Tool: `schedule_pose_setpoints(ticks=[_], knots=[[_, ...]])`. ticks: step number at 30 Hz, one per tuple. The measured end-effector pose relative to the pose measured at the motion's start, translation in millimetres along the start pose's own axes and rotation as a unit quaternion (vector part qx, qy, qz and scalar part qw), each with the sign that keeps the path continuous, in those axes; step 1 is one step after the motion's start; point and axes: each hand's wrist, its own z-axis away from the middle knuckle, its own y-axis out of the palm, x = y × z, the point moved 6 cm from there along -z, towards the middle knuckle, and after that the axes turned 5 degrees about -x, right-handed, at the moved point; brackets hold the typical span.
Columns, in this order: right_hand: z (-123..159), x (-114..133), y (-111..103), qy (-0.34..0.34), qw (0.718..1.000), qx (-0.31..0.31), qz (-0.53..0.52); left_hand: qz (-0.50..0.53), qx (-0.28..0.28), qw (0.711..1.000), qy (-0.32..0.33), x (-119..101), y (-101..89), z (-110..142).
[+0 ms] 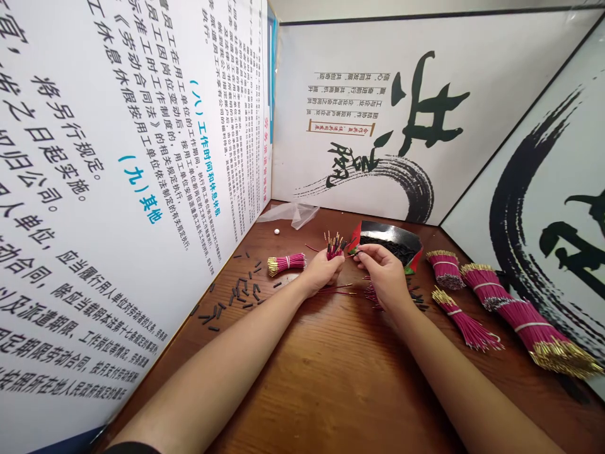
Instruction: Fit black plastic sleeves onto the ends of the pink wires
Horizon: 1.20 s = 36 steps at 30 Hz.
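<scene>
My left hand (322, 272) is closed around a bunch of thin magenta wires (334, 244). Their metal ends stick up above the fingers, some with black sleeves on them. Just to the right, my right hand (382, 265) pinches a small dark piece that looks like a black sleeve, beside the end of a wire reaching over from the bunch. Behind the right hand lies an open black-and-red packet (385, 233) with a heap of black sleeves in it. Loose wires (338, 290) lie under both hands. The fingertips partly hide the pinched piece.
Loose black sleeves (243, 290) are scattered on the wooden table (321, 384) at left. A tied wire bundle (287, 263) lies near them. Several more bundles (520, 315) lie at right. Clear plastic (297, 214) rests at the back. Printed panels (350, 50) wall the table in.
</scene>
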Motion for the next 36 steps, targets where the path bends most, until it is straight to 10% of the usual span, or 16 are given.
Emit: schedule_pose_setpoints(ticks=[36], knots=[[11, -2, 7, -0.049, 0.998, -0.030, 0.020, -0.015, 0.011, 1.000, -0.005, -2, 3.0, 3]])
